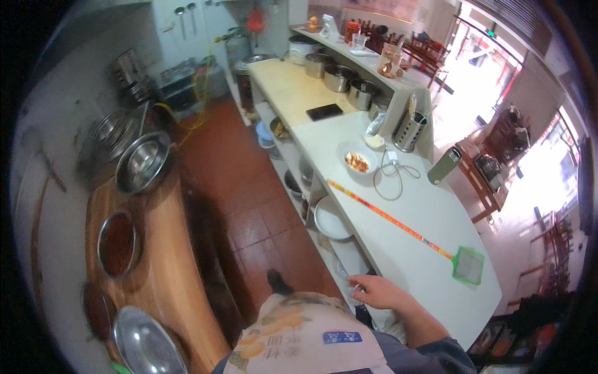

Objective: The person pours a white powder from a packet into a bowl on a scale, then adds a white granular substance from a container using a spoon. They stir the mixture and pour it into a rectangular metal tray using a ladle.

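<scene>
My right hand (378,292) hangs beside the near edge of the white counter (420,205), palm down with loosely bent fingers. I see nothing held in it. My left hand is out of view. On the counter lies a fly swatter with an orange-and-yellow patterned handle and a green mesh head (468,265). Beyond it stand a white bowl of chopped food (359,158), a white charger with a coiled cable (393,156) and a green bottle (444,165). Below the counter top, a large white plate (332,219) sits on the shelf.
Left of the red tiled floor (252,187), a wooden worktop (159,262) carries basins of dark red-brown food (117,245) and a clear lid or bowl (147,343). Steel pots (340,77), a black phone (324,111) and a perforated utensil holder (410,132) stand or lie along the counter.
</scene>
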A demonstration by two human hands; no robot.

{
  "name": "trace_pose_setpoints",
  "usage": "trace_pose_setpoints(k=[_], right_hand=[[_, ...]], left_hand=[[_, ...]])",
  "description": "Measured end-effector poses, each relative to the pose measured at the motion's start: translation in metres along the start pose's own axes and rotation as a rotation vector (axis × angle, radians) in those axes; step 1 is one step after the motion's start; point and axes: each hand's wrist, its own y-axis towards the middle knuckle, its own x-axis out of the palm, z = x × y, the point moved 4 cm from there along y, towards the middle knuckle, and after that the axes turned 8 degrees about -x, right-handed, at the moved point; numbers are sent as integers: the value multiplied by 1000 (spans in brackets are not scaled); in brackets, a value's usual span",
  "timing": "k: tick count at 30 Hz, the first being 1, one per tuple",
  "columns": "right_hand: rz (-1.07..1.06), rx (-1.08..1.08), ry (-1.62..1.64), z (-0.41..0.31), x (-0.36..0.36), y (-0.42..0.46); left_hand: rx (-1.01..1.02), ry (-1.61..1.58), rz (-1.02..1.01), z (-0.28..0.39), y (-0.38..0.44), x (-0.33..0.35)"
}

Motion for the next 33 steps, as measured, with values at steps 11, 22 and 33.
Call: trace_pose_setpoints(k=[11,22,33], right_hand=[[420,76,100,-4,-173,171],[1185,227,1198,132,-378,418],[2083,354,1469,235,-419,467]], left_hand=[[544,123,382,453,63,-368],[691,234,-212,692,113,-328],[774,578,-384,834,122,-405]])
